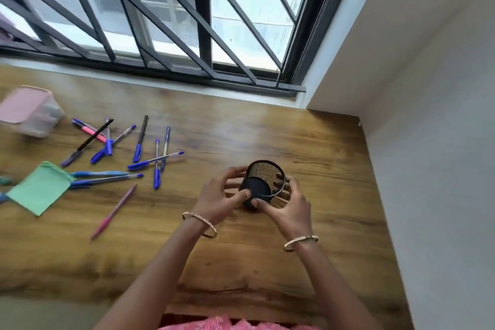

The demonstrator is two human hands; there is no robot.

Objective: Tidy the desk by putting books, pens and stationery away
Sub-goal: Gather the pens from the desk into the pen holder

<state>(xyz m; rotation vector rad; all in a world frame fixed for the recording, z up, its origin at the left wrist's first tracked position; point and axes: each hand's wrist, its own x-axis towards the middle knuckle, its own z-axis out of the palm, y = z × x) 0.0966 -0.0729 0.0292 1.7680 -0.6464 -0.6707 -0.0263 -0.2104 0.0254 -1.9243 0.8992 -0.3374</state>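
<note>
Clutter lies at your left on the brown wooden desk: a pink-lidded clear plastic box, a green square notepad, scattered blue and pink pens. Further right, your 2 hands, left hand and right hand, curl their fingers round the black round mesh pen holder.

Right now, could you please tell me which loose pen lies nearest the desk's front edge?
The pinkish-purple pen, slanting alone just right of the green square; every other pen lies farther back.
</note>
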